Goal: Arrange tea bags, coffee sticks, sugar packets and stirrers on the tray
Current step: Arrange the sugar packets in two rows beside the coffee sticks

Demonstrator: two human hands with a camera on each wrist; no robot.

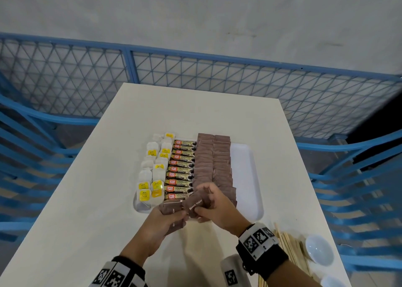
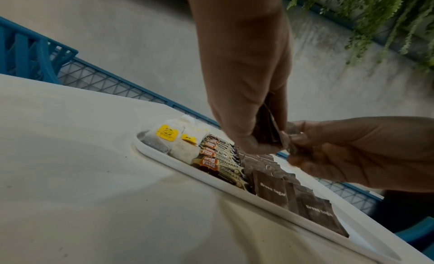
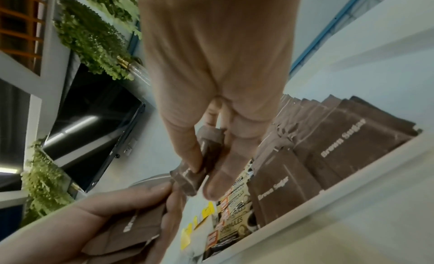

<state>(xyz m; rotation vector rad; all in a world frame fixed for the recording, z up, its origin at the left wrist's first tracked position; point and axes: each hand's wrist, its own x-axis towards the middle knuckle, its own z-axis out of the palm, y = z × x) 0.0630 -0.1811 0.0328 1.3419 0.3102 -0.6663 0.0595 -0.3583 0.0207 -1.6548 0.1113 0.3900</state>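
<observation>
Both hands meet just above the near edge of the tray. The left hand (image 1: 162, 221) grips a small stack of brown sugar packets (image 1: 171, 210), its fingers curled round them. The right hand (image 1: 214, 206) pinches a single brown sugar packet (image 1: 194, 204) between thumb and fingers, and this packet touches the stack in the left hand. Both wrists wear dark bands with black-and-white marker tags.

Near the right wrist, a bundle of wooden stirrers (image 1: 291, 249) lies on the white counter (image 1: 87, 210), off the tray, with a small white bowl (image 1: 318, 249) just beside it.

Beyond the hands sits the white tray (image 1: 248, 178). Its left side holds two columns of tea bags (image 1: 152, 173) with yellow tags. Next to them runs a column of coffee sticks (image 1: 180, 169), each lying crosswise and printed with "GRANULES". To the right of the sticks, two columns of sugar packets on the tray (image 1: 214, 160) overlap like shingles from far end to near end. The right strip of the tray is bare white.

Past the far edge of the counter stands a blue mesh railing (image 1: 195, 69), and behind it a pale concrete floor. The wrist views show green ferns (image 3: 94, 36) hanging on a wall.
</observation>
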